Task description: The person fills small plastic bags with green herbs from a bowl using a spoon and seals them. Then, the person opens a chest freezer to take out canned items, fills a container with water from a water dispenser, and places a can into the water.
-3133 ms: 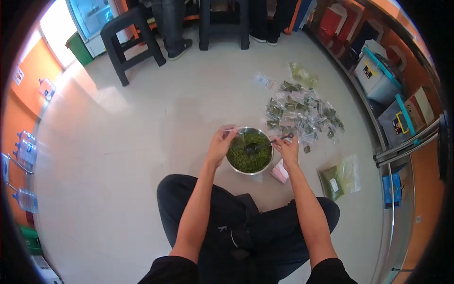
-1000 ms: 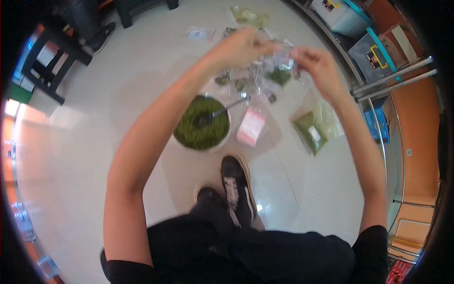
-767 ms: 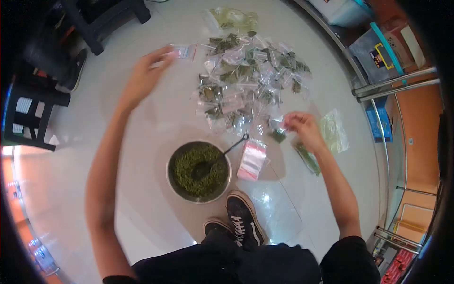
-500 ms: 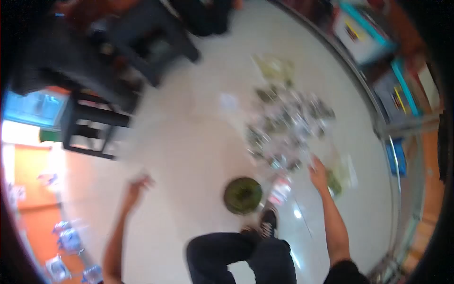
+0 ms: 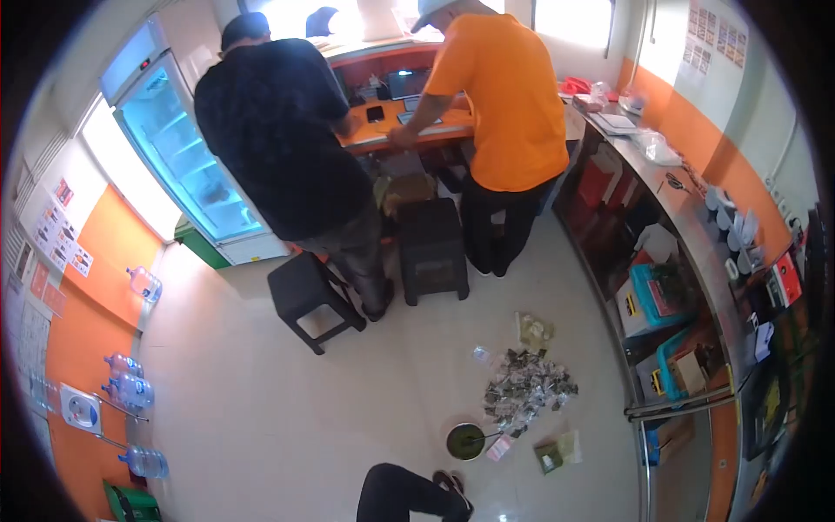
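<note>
Neither my left hand nor my right hand is in view. A round bowl of dark green stuff stands on the floor, with a thin utensil handle reaching over its right rim. Beside it lies a pink-and-white packet. Behind these spreads a heap of small see-through packets with dark green contents. A yellowish bag lies at the heap's far end, and a flat bag with green contents to its right front. My bent leg shows at the bottom edge.
Two people, one in a dark shirt and one in an orange shirt, stand at an orange counter. Two black stools are behind them. Shelving lines the right; several water bottles and a lit fridge are left.
The view has tilted up, bringing the two people and the counter into sight. Both hands, which were low over the floor, have left the picture.
</note>
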`<state>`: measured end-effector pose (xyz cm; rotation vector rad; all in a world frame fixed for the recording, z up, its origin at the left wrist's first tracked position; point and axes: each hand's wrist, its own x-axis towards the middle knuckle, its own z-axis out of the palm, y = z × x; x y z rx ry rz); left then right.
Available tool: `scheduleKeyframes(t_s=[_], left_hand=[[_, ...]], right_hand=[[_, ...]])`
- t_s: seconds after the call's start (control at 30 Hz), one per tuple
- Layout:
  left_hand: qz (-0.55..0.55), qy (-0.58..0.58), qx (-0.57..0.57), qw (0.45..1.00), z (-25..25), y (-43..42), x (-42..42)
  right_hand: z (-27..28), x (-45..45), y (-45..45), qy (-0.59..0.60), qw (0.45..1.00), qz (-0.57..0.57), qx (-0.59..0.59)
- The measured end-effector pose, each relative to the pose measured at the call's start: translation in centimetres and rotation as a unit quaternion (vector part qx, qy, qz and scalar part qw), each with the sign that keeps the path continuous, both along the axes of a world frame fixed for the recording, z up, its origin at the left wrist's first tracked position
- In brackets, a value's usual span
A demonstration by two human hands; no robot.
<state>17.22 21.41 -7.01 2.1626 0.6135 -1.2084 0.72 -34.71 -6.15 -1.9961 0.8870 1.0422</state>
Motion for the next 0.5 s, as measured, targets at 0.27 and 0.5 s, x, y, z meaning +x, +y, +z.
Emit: scheduleKeyframes(t_s=[0.27,0.5], left_hand=[[0.058,0.07,0.067,0.994,2.2,7.1,-3.8],[0.029,0.159,0.011,0.987,2.5,23.5,12.1]], right_hand=[[7.1,4.7,3.7,-0.033,0.996,-0.035,-0.074],[19.3,35.4,17.1,-0.375,0.865,-0.285,0.176]])
